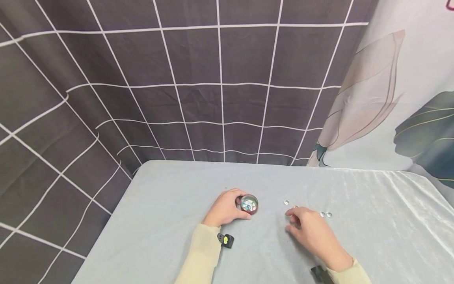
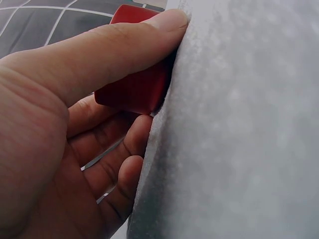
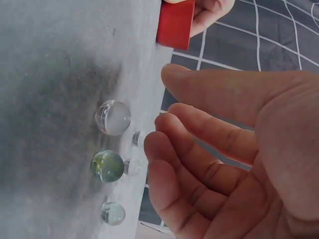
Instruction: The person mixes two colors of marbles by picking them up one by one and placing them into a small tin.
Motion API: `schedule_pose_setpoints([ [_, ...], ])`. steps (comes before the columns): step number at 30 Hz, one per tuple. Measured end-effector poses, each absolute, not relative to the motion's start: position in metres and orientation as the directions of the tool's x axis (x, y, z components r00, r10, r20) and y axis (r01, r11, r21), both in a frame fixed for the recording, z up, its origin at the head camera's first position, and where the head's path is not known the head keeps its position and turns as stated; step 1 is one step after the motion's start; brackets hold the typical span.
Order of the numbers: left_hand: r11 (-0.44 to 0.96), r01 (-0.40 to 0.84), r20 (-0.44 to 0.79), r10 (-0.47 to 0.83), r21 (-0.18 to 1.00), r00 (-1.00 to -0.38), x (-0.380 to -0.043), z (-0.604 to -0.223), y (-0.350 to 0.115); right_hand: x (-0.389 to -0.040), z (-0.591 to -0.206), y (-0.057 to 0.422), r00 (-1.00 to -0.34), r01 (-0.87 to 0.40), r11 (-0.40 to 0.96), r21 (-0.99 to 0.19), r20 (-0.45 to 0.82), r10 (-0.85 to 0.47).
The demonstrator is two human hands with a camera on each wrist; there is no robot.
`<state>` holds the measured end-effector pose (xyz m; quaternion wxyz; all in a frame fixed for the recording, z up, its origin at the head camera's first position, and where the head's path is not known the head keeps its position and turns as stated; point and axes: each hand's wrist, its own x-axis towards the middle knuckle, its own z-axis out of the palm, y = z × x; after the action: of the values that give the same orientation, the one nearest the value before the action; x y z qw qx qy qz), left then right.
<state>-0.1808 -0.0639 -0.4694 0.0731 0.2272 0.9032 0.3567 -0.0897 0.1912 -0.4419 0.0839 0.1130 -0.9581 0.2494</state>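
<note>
My left hand (image 1: 227,207) grips a small red cup (image 2: 142,87) on the cloth, its thumb along one side and fingers round the other. From above, the cup's inside (image 1: 249,204) shows several glass marbles, clear and bluish. My right hand (image 1: 313,232) hovers low over the cloth to the right of the cup, fingers loosely bent and nothing between them. Glass marbles lie beside it: a clear marble (image 3: 113,117), a green-yellow marble (image 3: 107,166) and a smaller pale marble (image 3: 113,213) show in the right wrist view. In the head view, one marble (image 1: 286,202) sits just beyond the fingertips.
A pale grey velvety cloth (image 1: 170,197) covers the table. Two marbles (image 1: 326,215) lie side by side right of my right hand. Behind the table hangs a dark curtain (image 1: 191,98) with a white grid, and a floral curtain (image 1: 376,98) hangs at the right.
</note>
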Motion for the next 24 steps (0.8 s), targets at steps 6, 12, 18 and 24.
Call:
schedule_pose_setpoints([
  [6,0.640,0.352,0.029,0.458,0.683,-0.888,-0.1804,-0.4692,-0.0638,-0.0853,-0.4443,0.1950,-0.967,-0.245,0.858,-0.452,0.180,-0.182],
  [12,0.648,0.354,0.028,0.457,0.675,-0.889,-0.1808,-0.4700,-0.0629,-0.0820,-0.4435,0.1977,-0.973,-0.227,0.873,-0.431,0.140,-0.184],
  [18,0.645,0.370,0.040,0.465,0.669,-0.884,-0.1811,-0.4702,-0.0624,-0.0800,-0.4421,0.1982,-0.974,-0.226,0.885,-0.406,0.104,-0.201],
  [24,0.646,0.379,0.050,0.467,0.662,-0.883,-0.1820,-0.4699,-0.0626,-0.0795,-0.4409,0.1980,-0.982,-0.190,0.896,-0.401,0.070,-0.177],
])
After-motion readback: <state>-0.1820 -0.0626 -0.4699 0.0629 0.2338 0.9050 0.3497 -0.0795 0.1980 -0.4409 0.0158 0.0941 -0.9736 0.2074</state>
